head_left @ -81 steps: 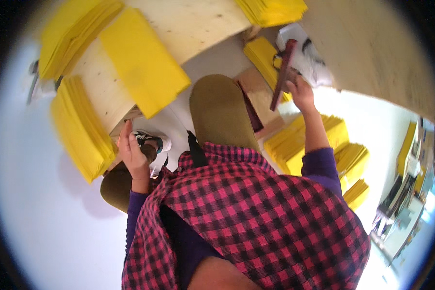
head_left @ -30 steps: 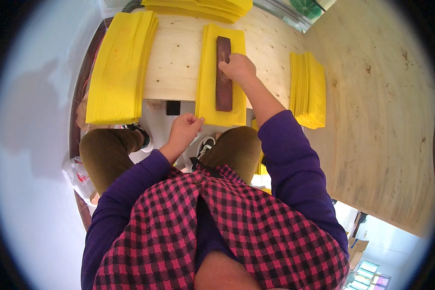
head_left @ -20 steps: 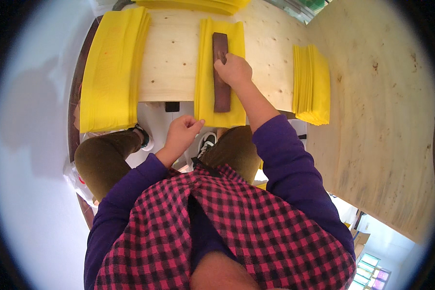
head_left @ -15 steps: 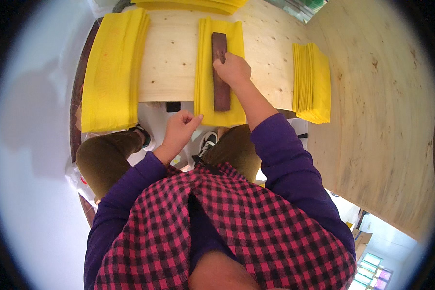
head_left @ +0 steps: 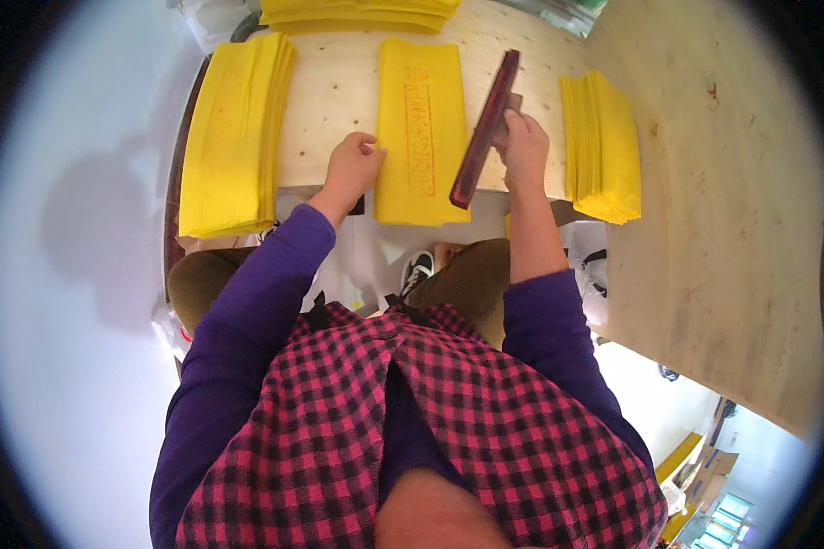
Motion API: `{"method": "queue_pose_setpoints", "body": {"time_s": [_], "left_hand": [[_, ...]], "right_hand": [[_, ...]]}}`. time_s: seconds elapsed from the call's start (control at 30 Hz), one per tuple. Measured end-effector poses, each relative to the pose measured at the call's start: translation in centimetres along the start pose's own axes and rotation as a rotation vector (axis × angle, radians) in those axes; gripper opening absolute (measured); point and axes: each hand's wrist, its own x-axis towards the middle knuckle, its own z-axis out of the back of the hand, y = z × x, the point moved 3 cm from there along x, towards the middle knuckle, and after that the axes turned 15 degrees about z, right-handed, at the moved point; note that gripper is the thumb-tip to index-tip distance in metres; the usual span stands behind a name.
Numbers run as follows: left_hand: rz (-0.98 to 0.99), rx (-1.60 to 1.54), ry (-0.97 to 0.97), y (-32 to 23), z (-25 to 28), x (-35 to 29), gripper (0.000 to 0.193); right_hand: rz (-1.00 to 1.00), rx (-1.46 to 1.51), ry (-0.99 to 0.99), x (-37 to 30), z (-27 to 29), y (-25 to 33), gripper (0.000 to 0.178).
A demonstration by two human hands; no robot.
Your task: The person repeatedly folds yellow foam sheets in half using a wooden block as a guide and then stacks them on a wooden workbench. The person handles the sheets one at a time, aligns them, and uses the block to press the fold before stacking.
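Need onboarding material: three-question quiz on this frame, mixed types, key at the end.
1. Which hand grips the dark-red stamp block?

2. What is the left hand nearest to?
a) the far-right yellow stack
b) the middle yellow stack
c) the stamp block

3. True or false: the stamp block completely hides the red imprint.

Key:
1. The right hand.
2. b
3. False: the red imprint shows uncovered on the middle yellow stack.

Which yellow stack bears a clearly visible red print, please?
The middle stack, between the left hand and the right hand holding the dark red block; the other yellow stacks show no such clear print.
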Motion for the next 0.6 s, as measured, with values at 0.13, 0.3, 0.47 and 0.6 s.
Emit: {"method": "queue_pose_setpoints", "body": {"time_s": [0.13, 0.3, 0.47, 0.6], "left_hand": [[0.091, 0.002, 0.022, -1.0, -0.7, 1.4, 0.033], [0.082, 0.163, -0.038, -2.4, -1.2, 2.4, 0.034], [0.138, -0.07, 0.05, -4.2, -2.4, 2.8, 0.032], [0.246, -0.32, 0.253, -5.1, -3.3, 3.6, 0.027]], "right_hand": [[-0.083, 0.2, -0.131, -2.9, 2.7, -1.7, 0.023], [-0.131, 0.275, -0.191, -4.1, 4.3, -3.8, 0.023], [-0.064, 0.3, -0.192, -3.5, 4.8, -4.0, 0.021], [-0.066, 0.289, -0.156, -3.0, 5.1, -3.9, 0.02]]}}
